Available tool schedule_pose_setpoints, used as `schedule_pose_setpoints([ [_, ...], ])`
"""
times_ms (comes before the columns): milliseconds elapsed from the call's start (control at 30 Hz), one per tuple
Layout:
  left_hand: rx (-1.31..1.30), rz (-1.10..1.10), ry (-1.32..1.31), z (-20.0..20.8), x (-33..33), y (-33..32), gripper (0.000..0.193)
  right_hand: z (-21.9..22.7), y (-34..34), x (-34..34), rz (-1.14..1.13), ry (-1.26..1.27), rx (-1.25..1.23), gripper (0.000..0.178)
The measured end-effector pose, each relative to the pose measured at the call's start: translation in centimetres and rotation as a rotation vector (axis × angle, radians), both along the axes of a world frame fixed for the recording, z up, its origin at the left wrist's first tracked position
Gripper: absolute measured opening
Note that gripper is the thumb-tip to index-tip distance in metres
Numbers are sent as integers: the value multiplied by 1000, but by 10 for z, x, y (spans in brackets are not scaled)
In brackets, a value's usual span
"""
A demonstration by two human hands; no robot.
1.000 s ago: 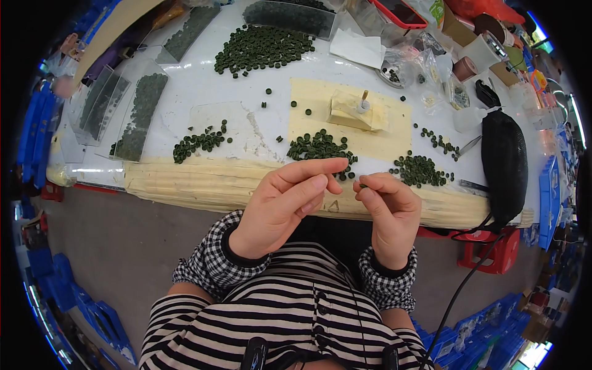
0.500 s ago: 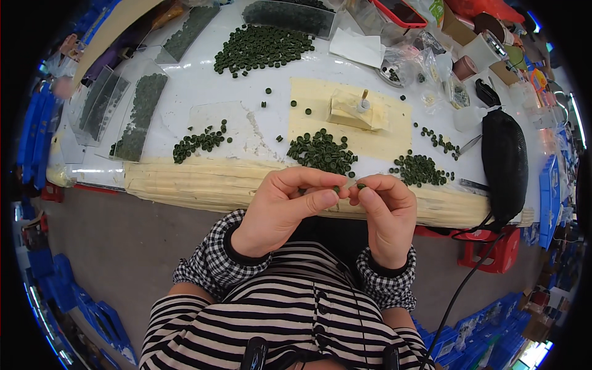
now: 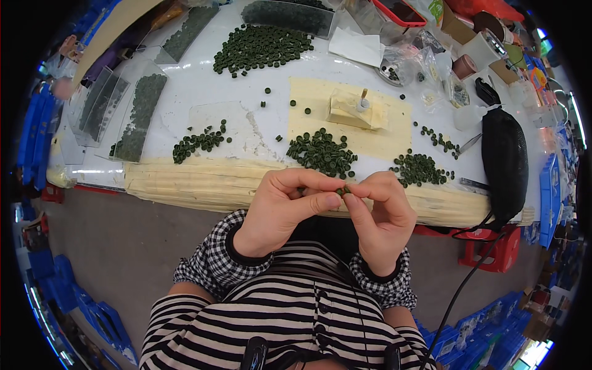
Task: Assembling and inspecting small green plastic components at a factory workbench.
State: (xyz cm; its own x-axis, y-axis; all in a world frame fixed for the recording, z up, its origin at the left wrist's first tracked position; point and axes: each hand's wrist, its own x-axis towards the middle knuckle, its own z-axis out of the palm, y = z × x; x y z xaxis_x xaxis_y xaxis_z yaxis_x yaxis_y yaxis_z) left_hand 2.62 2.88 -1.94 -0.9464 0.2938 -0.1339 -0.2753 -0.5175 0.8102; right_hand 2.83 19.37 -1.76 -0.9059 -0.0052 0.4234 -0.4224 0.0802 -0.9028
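My left hand (image 3: 287, 206) pinches a small dark green round piece (image 3: 339, 192) between thumb and forefinger, just over the table's front edge. My right hand (image 3: 383, 213) grips another small green piece (image 3: 347, 190) in its fingertips. The two pieces meet between the hands and seem to touch; fingers cover much of both. Just beyond the hands lies a heap of short green cylinders (image 3: 320, 153). A smaller pile of green pieces (image 3: 421, 169) is to the right, and another loose pile (image 3: 197, 145) to the left.
A yellow taped block (image 3: 357, 111) with an upright peg stands behind the middle heap. A large heap of green pieces (image 3: 262, 48) and clear trays (image 3: 143, 117) fill the back and left. On the right are tweezers (image 3: 470, 143) and a black pouch (image 3: 504, 166).
My right hand has moved left, bringing its piece against the one in my left hand. The left hand has barely moved, and the piles look the same.
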Motion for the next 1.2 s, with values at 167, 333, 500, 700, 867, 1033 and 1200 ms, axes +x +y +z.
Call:
schedule_pose_setpoints([
  [167, 7, 28, 14, 4, 0, 2, 20, -1, -4, 2, -52, 49, 59, 20],
  [333, -62, 62, 51, 5, 0, 1, 18, 3, -4, 4, -46, 71, 96, 23],
  [500, -147, 72, 166, 4, -3, 0, 19, 3, -4, 5, -29, 146, 169, 26],
  [700, -368, 83, 354, 10, -4, -3, 22, -1, 0, 5, -9, 53, 69, 26],
  [867, -327, 97, 273, 8, -4, 1, 20, -2, 0, 6, -28, 67, 93, 26],
  [1033, -376, 188, 406, 0, -5, 5, 19, -3, 2, 6, -24, 88, 123, 27],
  [1200, -505, 241, 648, 2, -8, 4, 20, -1, 3, 7, 54, -33, -3, 28],
])
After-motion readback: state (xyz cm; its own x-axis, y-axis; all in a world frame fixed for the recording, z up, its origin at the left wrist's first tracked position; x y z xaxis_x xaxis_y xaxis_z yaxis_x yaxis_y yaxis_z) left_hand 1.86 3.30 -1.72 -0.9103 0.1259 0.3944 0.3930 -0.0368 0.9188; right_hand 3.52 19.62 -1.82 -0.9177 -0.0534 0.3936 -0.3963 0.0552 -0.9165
